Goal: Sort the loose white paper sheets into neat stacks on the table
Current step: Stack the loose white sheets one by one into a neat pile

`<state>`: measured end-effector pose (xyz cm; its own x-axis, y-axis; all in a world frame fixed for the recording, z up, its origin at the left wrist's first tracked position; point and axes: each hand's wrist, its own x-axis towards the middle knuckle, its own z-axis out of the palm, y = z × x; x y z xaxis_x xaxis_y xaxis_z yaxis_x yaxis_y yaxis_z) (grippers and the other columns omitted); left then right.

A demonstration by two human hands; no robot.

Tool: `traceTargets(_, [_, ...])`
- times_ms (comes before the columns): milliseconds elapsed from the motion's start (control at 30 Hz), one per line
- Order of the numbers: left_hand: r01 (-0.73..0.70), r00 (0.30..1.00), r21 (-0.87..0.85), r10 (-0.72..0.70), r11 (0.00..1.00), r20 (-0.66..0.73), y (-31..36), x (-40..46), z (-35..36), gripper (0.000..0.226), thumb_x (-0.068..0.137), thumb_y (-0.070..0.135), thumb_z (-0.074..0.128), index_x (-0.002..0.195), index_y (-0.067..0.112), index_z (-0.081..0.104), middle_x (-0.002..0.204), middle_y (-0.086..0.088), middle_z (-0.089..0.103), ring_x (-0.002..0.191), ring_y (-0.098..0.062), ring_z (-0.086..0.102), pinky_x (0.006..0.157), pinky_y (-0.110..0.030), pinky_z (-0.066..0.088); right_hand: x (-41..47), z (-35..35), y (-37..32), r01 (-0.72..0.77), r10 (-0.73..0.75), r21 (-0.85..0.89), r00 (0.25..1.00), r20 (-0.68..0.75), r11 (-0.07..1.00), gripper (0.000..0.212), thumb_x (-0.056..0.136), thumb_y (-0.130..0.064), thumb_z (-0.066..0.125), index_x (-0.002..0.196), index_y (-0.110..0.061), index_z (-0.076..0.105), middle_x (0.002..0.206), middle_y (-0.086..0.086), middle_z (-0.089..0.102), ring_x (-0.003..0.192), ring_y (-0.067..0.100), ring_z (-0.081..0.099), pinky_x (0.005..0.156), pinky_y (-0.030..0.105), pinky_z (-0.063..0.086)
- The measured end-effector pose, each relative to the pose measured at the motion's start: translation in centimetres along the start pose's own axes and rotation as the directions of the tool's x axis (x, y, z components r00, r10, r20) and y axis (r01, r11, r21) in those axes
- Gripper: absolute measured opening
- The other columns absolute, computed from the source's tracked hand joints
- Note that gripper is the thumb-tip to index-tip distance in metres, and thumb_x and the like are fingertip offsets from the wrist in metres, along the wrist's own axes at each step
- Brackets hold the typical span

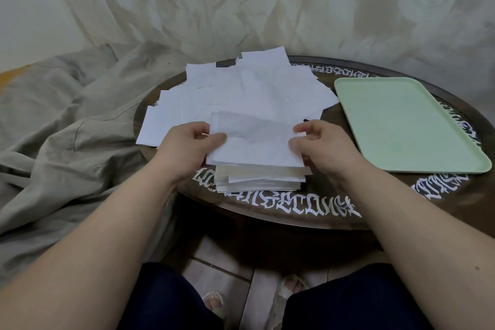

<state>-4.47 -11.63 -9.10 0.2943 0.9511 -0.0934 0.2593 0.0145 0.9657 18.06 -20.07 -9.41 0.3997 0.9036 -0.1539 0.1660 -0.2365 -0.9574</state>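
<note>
A loose heap of white paper sheets (249, 88) covers the far middle of the round dark table (267, 217). Nearer me lies a stack of sheets (257, 181) at the table's front. Just above that stack I hold a single white sheet (254, 142) by both sides. My left hand (187, 147) pinches its left edge, thumb on top. My right hand (324, 147) pinches its right edge with curled fingers.
A pale green tray (407, 126) lies on the right part of the table. Rumpled grey cloth (67, 120) lies to the left and drapes behind. White lettering rings the table rim. My knees and feet show below the front edge.
</note>
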Motion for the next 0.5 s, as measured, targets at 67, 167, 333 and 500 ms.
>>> traceTargets(67, [0.020, 0.999, -0.116, -0.016, 0.993, 0.034, 0.1, 0.0, 0.6, 0.010, 0.084, 0.017, 0.070, 0.074, 0.014, 0.070, 0.079, -0.011, 0.071, 0.073, -0.025, 0.064, 0.076, -0.042, 0.053, 0.4, -0.1, 0.2, -0.058, 0.059, 0.121, 0.998, -0.007, 0.991, 0.045, 0.082, -0.017, 0.070, 0.124, -0.017, 0.054, 0.110, 0.007, 0.062, 0.091, 0.023, 0.067, 0.082, 0.036, 0.056])
traceTargets(167, [0.075, 0.997, -0.222, -0.066, 0.972, 0.048, 0.4, 0.0, 1.7, 0.007, 0.089, 0.011, 0.064, 0.085, 0.008, 0.068, 0.079, -0.010, 0.070, 0.068, -0.022, 0.063, 0.063, -0.032, 0.055, 0.6, -0.4, 0.3, -0.167, 0.154, 0.273, 0.986, 0.068, 0.948, 0.059, 0.085, -0.020, 0.068, 0.138, -0.015, 0.042, 0.131, 0.008, 0.052, 0.099, 0.026, 0.065, 0.085, 0.039, 0.055])
traceTargets(333, [0.123, 0.992, -0.279, -0.110, 0.952, 0.060, 0.3, -0.1, 2.4, 0.008, 0.091, 0.010, 0.061, 0.087, 0.005, 0.064, 0.079, -0.008, 0.068, 0.064, -0.017, 0.063, 0.063, -0.028, 0.057, 0.2, -1.0, 0.1, -0.206, 0.167, 0.417, 0.978, 0.129, 0.885, 0.054, 0.083, -0.005, 0.066, 0.133, -0.015, 0.048, 0.121, 0.009, 0.059, 0.076, 0.017, 0.059, 0.052, 0.025, 0.046])
traceTargets(500, [0.154, 0.987, -0.232, -0.140, 0.960, 0.079, 0.2, 0.0, 2.6, 0.009, 0.090, 0.005, 0.061, 0.081, 0.005, 0.063, 0.074, -0.009, 0.069, 0.059, -0.017, 0.065, 0.058, -0.027, 0.058, 0.1, -1.2, -0.1, -0.031, 0.045, 0.357, 0.998, -0.031, 0.933, 0.046, 0.083, 0.000, 0.064, 0.125, -0.016, 0.055, 0.097, 0.004, 0.067, 0.071, 0.011, 0.063, 0.052, 0.019, 0.044])
